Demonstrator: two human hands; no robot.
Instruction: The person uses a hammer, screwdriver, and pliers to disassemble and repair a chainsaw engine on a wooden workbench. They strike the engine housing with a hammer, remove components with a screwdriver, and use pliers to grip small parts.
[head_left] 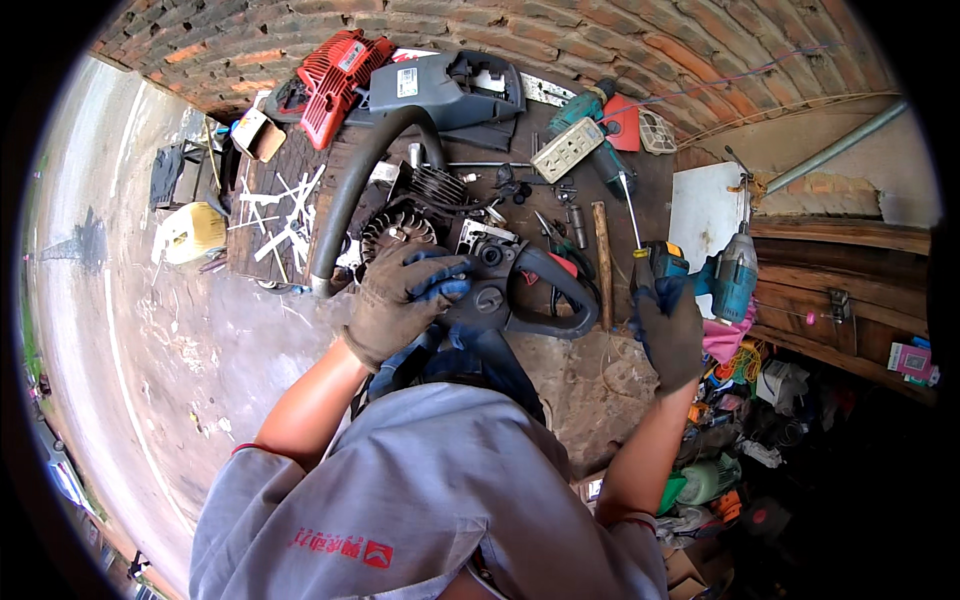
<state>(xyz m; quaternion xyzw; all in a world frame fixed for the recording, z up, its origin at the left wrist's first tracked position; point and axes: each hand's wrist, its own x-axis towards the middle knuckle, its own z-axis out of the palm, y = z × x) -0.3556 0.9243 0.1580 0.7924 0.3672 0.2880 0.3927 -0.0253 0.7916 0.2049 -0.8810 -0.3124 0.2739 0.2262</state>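
Observation:
My left hand (405, 300), in a brown and blue work glove, grips the dark grey chainsaw body (500, 300) beside its finned flywheel (385, 232), fingers curled near the part's middle. The body has a rear handle loop (570, 315), and a long curved tubular handle (330, 230) rises at its left. My right hand (662, 325), gloved too, holds a yellow, black and blue power screwdriver (660, 260) upright, with a long thin bit pointing toward the back of the bench. Its grip is mostly hidden by the glove.
On the wooden bench (260, 190) lie red (335, 85) and grey housings (435, 90), a drill (610, 160), a power strip (565, 150), a wooden stick (603, 265) and several small parts. A teal driver (735, 285) hangs at right near clutter; a brick wall (600, 40) runs behind.

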